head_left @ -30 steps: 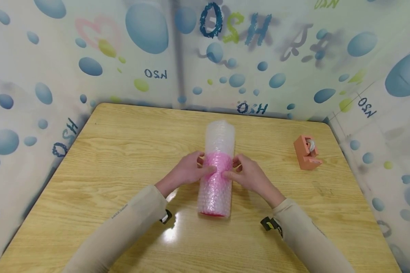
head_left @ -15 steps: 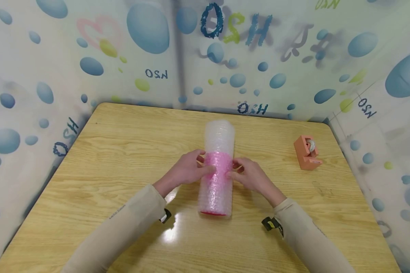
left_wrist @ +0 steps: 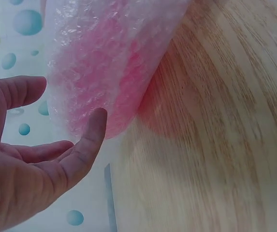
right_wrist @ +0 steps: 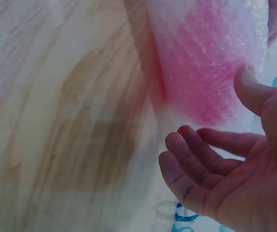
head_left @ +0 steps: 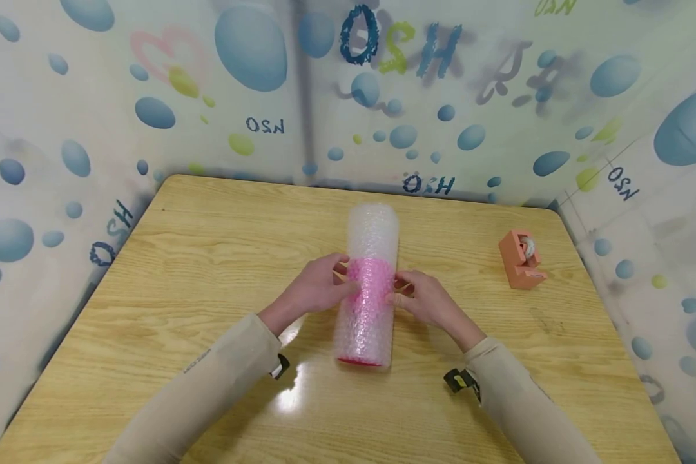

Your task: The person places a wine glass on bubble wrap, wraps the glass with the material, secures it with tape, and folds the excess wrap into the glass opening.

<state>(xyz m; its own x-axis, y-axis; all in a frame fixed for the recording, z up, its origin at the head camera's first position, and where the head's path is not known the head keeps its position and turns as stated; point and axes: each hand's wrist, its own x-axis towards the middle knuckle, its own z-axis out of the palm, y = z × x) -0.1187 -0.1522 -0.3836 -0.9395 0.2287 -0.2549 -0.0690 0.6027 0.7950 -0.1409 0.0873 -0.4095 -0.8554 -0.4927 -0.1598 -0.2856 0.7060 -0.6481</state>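
A bubble-wrapped roll (head_left: 372,235) with a pink middle section lies lengthwise on the wooden table, a red edge showing at its near end. My left hand (head_left: 323,283) is at its left side, fingers loosely bent and thumb lifted near the upper surface. In the left wrist view a fingertip (left_wrist: 98,116) overlaps the wrap. My right hand (head_left: 420,296) is at the opposite side with its thumb (right_wrist: 248,87) resting against the pink part. The other right fingers are relaxed beside the roll, low near the table.
An orange tape dispenser (head_left: 522,261) with a small roll of tape stands at the right of the wooden table (head_left: 220,219). Walls printed with blue bubbles (head_left: 249,48) border the table at the back and both sides.
The roll's near end swings slightly right, then back left. My left thumb has drawn back from the top of the roll, and my right thumb has moved a little outward.
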